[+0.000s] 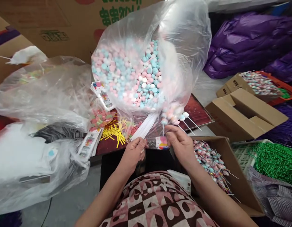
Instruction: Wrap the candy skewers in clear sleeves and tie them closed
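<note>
My left hand [136, 150] is closed in a pinch at the table's front edge, on what looks like the edge of a thin clear plastic wrapper [151, 144]. To its right, my right hand [181, 143] pinches a small colourful printed card [161, 142] at the wrapper's other end. A white stick of a candy lollipop [164, 121] stands just above the card; whether my fingers touch it is unclear. Several lollipops with white sticks [183, 116] lie beyond my right hand. A stack of white strips [146, 126] lies beyond my left hand.
A large clear bag of pink, blue and white candies [149, 74] stands ahead. Yellow twist ties [114, 132], red gummies [100, 119] and printed cards [89, 145] lie left. A carton of wrapped lollipops [212, 162], an open carton [245, 113] and green strands [275, 160] are right.
</note>
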Available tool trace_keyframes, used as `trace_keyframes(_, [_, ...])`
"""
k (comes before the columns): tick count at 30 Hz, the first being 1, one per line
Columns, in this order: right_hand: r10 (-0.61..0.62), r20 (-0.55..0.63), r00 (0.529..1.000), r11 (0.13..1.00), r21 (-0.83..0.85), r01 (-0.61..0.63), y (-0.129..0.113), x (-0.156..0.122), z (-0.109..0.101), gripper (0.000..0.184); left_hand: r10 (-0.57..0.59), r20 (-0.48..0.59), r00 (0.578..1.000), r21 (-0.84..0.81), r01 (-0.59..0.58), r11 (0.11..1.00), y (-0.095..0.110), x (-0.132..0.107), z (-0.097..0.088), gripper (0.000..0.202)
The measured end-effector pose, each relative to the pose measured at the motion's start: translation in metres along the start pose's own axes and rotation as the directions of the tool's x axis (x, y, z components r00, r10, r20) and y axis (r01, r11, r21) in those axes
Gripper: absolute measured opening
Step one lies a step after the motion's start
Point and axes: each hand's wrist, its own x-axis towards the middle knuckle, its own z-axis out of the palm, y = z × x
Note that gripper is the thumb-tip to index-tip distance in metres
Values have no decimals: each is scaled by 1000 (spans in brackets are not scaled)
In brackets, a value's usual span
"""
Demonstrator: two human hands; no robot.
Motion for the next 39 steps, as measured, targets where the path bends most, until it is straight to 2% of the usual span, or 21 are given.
trace_keyframes(3, [-124, -164, 979, 948, -311, 68, 8, 26, -43, 28, 34, -27, 999, -67, -36, 997, -1, 3, 2, 42])
trace_keyframes(4, [-190, -208, 960, 889, -452, 78, 14, 37, -59, 28, 38, -34, 999, -98, -42, 994, -2, 3, 2, 41])
trace_keyframes(6, [-237, -148, 960, 691, -721, 59, 28, 57, -85, 28, 32, -35, 999, -154, -37, 987, -1, 4, 3, 38])
trace_keyframes(9, [-109, -59, 992, 421, -907, -8, 48, 75, -106, 27, 7, -26, 1000, -205, -12, 979, -1, 4, 5, 34])
trace_keyframes(10, [-73, -47, 996, 367, -930, -17, 52, 77, -109, 26, 0, -27, 1000, -215, -5, 977, -1, 4, 4, 33])
trace_keyframes(12, [-52, -54, 997, 322, -946, -34, 56, 78, -110, 27, -14, -38, 999, -229, 5, 973, -2, 5, 3, 33])
trace_keyframes(16, [-107, -181, 978, 366, -921, -131, 55, 74, -118, 29, -28, -67, 997, -249, 11, 968, -2, 6, -1, 35])
trace_keyframes(19, [-137, -299, 944, 407, -886, -222, 56, 71, -135, 29, -26, -83, 996, -257, 4, 966, -2, 8, -1, 35])
trace_keyframes(21, [-146, -366, 919, 470, -843, -261, 58, 67, -148, 27, -35, -89, 995, -253, 12, 967, -2, 9, 0, 34])
trace_keyframes(24, [-136, -461, 877, 664, -699, -265, 58, 53, -158, 24, -38, -118, 992, -240, 9, 971, 0, 11, 3, 33])
trace_keyframes(27, [-11, -537, 843, 887, -394, -239, 49, 31, -154, 17, 5, -170, 985, -227, -44, 973, 3, 11, 3, 37])
trace_keyframes(29, [86, -522, 849, 971, -145, -188, 39, 15, -144, 17, 48, -197, 979, -209, -90, 974, 4, 10, 1, 38])
trace_keyframes(31, [141, -408, 902, 990, 49, -133, 26, 2, -132, 21, 86, -214, 973, -173, -125, 977, 3, 9, -2, 37])
trace_keyframes(33, [139, -243, 960, 984, 144, -106, 12, -6, -118, 19, 122, -217, 968, -117, -150, 982, 0, 7, -5, 37])
trace_keyframes(34, [137, -176, 975, 978, 178, -105, 5, -9, -110, 17, 139, -216, 967, -80, -159, 984, -2, 7, -7, 37])
trace_keyframes(39, [154, 72, 985, 935, 312, -169, -25, -12, -59, 15, 203, -229, 952, 166, -168, 972, -8, 0, -12, 40])
